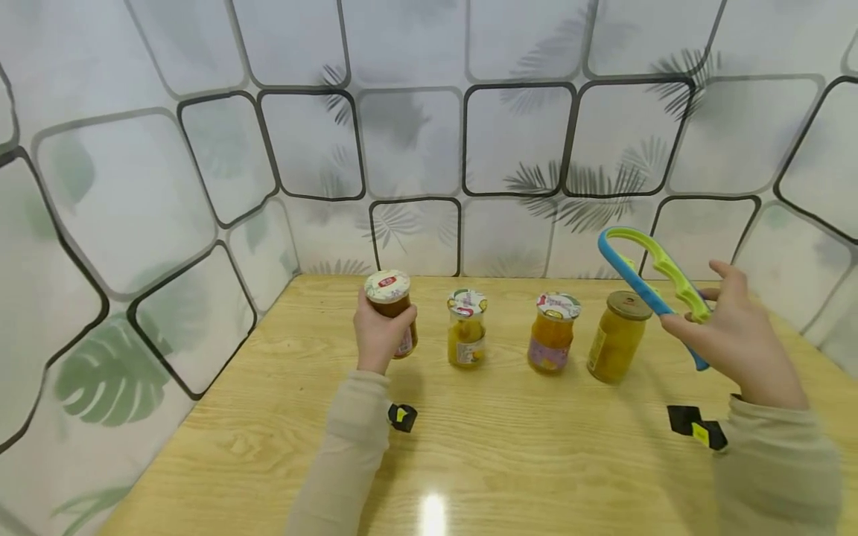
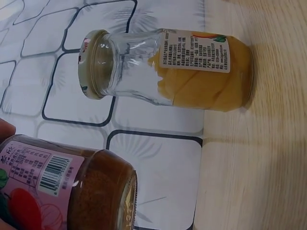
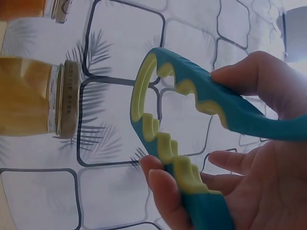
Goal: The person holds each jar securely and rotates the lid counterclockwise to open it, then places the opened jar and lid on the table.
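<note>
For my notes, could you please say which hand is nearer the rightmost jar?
Right: the right hand is right of the rightmost jar; the left hand is far to its left.

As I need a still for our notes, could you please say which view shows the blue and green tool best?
The right wrist view: the tool appears largest there, its toothed inner edges plain. The head view shows it smaller, partly hidden by the right grip; the left wrist view lacks it.

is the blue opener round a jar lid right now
No, the right hand holds the opener in the air, with no lid between its toothed arms.
</note>
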A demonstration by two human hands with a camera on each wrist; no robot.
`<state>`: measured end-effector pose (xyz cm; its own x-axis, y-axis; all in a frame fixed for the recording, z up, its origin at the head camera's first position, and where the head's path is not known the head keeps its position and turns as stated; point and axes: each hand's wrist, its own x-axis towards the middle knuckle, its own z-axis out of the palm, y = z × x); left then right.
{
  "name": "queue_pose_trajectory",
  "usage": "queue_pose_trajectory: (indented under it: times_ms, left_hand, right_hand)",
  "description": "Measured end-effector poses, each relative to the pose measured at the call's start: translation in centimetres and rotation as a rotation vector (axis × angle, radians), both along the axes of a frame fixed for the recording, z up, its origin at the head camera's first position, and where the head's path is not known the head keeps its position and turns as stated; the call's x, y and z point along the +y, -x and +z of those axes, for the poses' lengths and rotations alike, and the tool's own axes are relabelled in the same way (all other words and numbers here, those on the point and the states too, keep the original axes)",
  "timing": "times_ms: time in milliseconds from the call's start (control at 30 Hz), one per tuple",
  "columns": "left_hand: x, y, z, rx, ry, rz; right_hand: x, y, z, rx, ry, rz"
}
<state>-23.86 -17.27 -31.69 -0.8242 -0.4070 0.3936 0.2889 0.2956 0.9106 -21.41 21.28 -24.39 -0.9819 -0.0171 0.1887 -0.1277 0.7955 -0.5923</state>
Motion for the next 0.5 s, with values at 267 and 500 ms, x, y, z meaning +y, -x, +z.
queue_pose_trajectory:
  times_ms: [267, 500]
  left_hand:
    - [0.5, -0.2, 0.4, -0.045, -0.056, -0.027]
    - [1.3, -0.4, 0.7, -0.071, -0.032, -0.05]
  right_hand:
    - [-2.5, 0.1, 0.8, 0.009, 0.013, 0.051]
    - [-3.9, -0.2, 0.9, 0.031, 0.017, 0.101]
